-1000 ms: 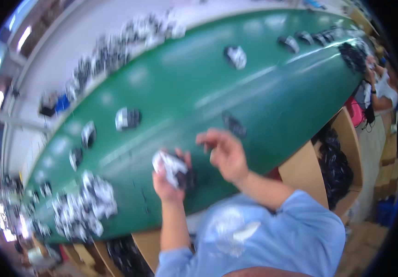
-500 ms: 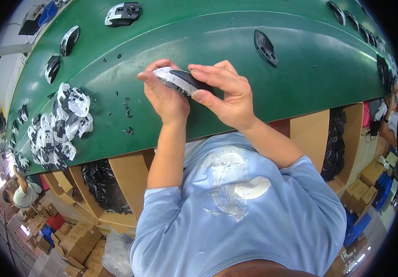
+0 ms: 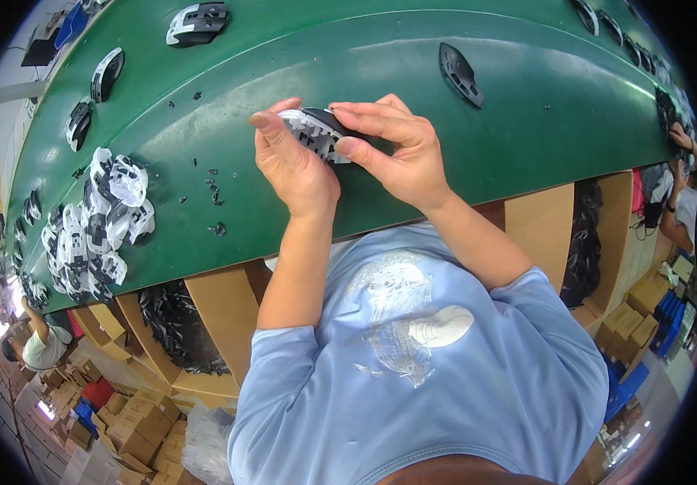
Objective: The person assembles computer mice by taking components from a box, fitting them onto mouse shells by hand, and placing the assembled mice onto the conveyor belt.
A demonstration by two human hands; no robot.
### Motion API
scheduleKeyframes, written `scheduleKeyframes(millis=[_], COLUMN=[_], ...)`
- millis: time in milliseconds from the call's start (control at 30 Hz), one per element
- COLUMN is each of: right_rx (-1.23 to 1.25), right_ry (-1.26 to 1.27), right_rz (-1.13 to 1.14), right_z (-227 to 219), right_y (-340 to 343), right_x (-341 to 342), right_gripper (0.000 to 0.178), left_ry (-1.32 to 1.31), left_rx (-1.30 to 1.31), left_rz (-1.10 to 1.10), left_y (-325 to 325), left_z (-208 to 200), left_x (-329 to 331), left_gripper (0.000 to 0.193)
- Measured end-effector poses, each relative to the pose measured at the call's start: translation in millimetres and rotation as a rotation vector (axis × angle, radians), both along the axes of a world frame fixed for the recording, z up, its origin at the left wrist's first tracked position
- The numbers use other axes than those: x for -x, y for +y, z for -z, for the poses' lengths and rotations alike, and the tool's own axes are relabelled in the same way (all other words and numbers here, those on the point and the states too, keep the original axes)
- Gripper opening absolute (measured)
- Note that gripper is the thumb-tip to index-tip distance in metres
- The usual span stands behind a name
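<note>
We look down past our soft light-blue cloth shirt. In front of it, our left hand cups the left end of a curved white-and-black plastic shell, held over a shiny green table. Our right hand pinches its right end between thumb and fingers. Small black plastic bits lie left of our hands, near a heap of white plastic shells with black parts. Farther off lies a pointed flat black plastic piece.
</note>
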State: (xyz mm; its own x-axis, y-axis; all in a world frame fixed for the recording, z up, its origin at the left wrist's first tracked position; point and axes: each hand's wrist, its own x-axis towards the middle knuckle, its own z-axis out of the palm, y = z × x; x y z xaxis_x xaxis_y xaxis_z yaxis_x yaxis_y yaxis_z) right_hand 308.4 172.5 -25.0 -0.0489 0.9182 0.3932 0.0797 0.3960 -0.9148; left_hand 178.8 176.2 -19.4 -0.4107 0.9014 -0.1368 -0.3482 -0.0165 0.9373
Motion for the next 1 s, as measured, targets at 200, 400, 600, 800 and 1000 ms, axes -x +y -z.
scheduleKeyframes(millis=[200,400,600,800,1000], right_rx=[-0.008,-0.235,-0.175,0.452,0.465], right_ry=[-0.092,-0.303,-0.067,0.506,0.28], right_rz=[-0.025,0.064,-0.155,-0.543,-0.571], right_z=[-5,4,8,4,0], right_y=[0,-1,3,-2,25], right_x=[-5,-7,-9,3,-28], right_gripper=[0.032,0.037,0.039,0.084,0.078], left_ry=[0.002,-0.048,0.052,-0.192,0.712], left_rx=[0.017,0.033,-0.316,-0.557,-0.504], left_rz=[0.0,-0.027,0.023,0.084,0.383], left_y=[0,1,-2,9,5], left_z=[-1,1,25,9,10], left_x=[-2,-6,3,5,78], left_gripper=[0.077,0.071,0.046,0.069,0.075])
